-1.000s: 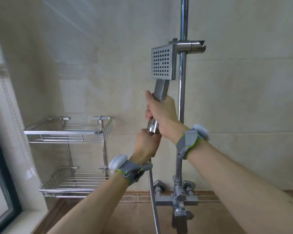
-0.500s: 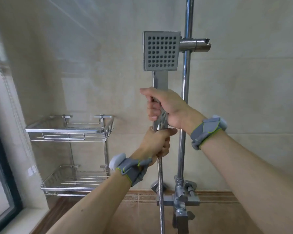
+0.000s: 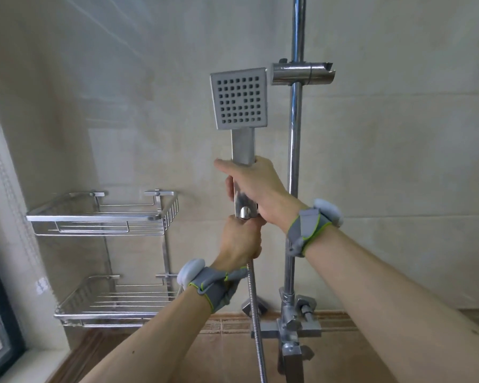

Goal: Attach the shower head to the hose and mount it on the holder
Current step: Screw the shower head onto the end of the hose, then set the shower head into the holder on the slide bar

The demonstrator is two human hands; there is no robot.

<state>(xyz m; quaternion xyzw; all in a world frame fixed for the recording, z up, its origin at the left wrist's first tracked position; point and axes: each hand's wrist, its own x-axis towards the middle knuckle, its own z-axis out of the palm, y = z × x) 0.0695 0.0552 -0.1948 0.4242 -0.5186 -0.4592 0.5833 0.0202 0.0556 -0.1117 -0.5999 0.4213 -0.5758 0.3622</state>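
A square chrome shower head [image 3: 239, 99] with a grid of holes faces me, held upright. My right hand [image 3: 256, 186] is wrapped around its flat handle. Just below, my left hand [image 3: 239, 240] is closed on the hose's end nut where it meets the handle's bottom. The ribbed metal hose [image 3: 256, 322] hangs straight down from that hand. The chrome holder [image 3: 302, 74] sits on the vertical slide rail [image 3: 293, 150], just right of the head and apart from it.
A two-tier wire corner rack [image 3: 103, 217] is fixed to the wall at left. The mixer valve [image 3: 289, 326] sits at the rail's foot. A dark window frame [image 3: 0, 341] runs along the left edge. Beige tiled wall lies behind.
The head turned from angled to face me, then dropped lower and drew away from the holder to its left. Both hands kept their grips on handle and hose end.
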